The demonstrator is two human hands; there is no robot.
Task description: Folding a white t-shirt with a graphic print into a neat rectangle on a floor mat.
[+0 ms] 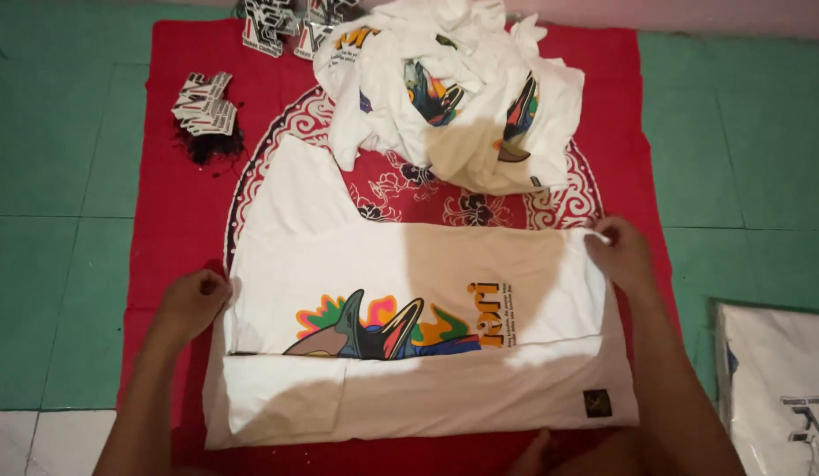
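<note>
At nine o'clock the left hand (191,302) is clenched on the left edge of a white printed T-shirt (409,300), which lies partly folded on a red patterned cloth (176,189) spread over the green floor (57,220). At three o'clock the right hand (619,256) pinches the shirt's right edge. A heap of white shirts (453,97) sits at twelve o'clock, paper tags (204,106) at eleven.

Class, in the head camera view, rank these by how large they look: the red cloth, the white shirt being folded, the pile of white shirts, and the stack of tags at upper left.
1. red cloth
2. white shirt being folded
3. pile of white shirts, though it lies farther from the camera
4. stack of tags
</note>
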